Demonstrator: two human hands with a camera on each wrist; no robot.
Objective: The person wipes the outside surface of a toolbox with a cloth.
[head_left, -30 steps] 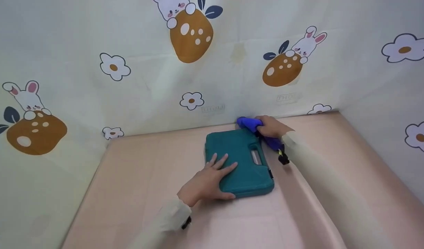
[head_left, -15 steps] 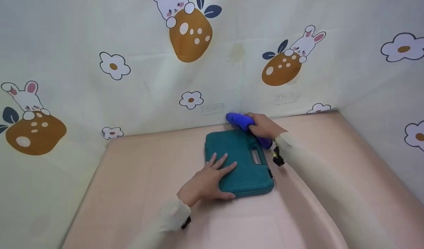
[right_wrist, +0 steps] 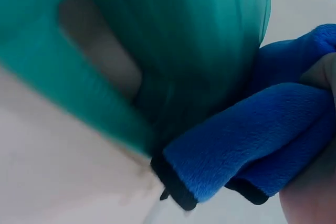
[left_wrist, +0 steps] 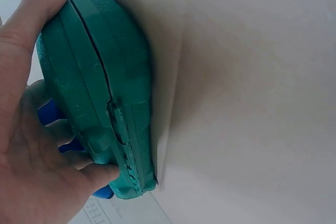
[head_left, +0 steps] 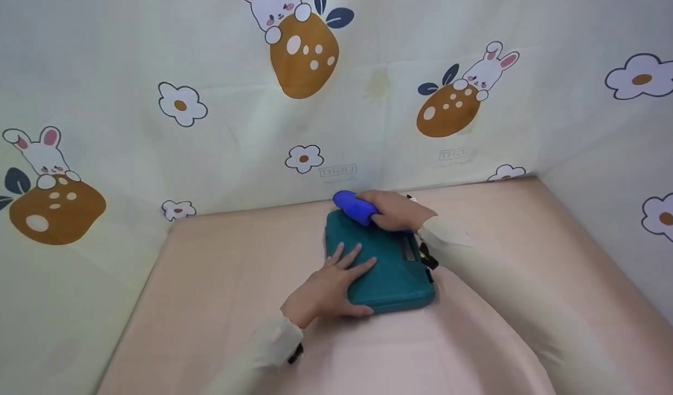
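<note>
The right hand [head_left: 396, 211] grips a bunched blue cloth [head_left: 354, 207], its fingertips hard to make out (the right wrist view cuts the hand off at the right edge). The left hand [head_left: 328, 285] spreads straight fingers over the green case [head_left: 394, 280], thumb at its lower edge. The cloth lies at the case's upper end, long axis slanting from upper left to lower right, middle hidden beneath the hand. Right of centre, the case runs lengthwise up the frame, its partly covered handle slot [head_left: 408, 252] towards the right.
</note>
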